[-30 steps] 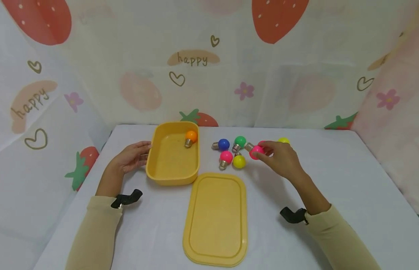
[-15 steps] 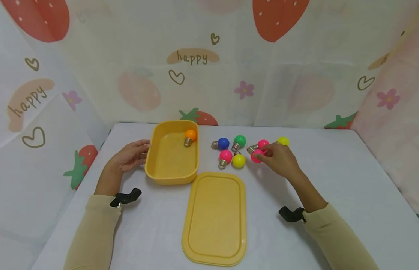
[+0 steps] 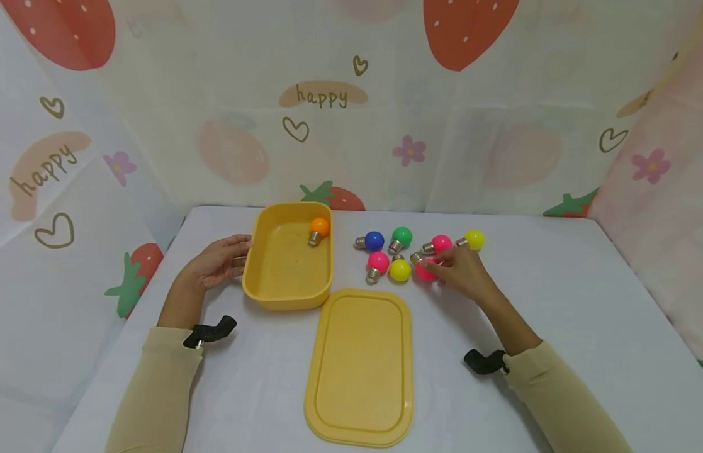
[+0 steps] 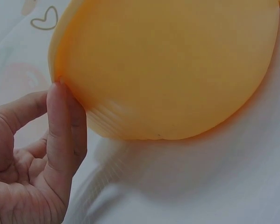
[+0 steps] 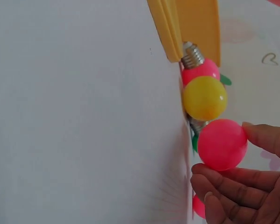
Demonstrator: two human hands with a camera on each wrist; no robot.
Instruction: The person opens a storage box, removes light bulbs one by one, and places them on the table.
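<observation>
My right hand [image 3: 464, 270] pinches a pink light bulb [image 5: 222, 144] between thumb and fingers, low over the table beside a yellow bulb [image 3: 399, 270]. Its metal base points up and left in the head view. At the left, my left hand [image 3: 219, 261] touches the outer wall of a yellow plastic box [image 3: 248, 277] with its fingertips; the left wrist view shows those fingers [image 4: 60, 126] fairly straight against the box. Inside the box lies an orange bulb [image 3: 320, 228]. Another pink bulb [image 3: 377, 262], a blue bulb [image 3: 374, 241] and a green bulb [image 3: 403, 236] lie on the table.
Behind my right hand lie one more pink bulb [image 3: 441, 243] and a second yellow bulb [image 3: 474, 240]. A flat yellow lid [image 3: 359, 371] rests on the white table in front of the box, close to its corner. A printed cloth [image 3: 470, 157] hangs behind the table.
My right hand has shifted left and toward the front edge with the pink bulb, uncovering the pink and yellow bulbs behind it. My left hand stays at the box.
</observation>
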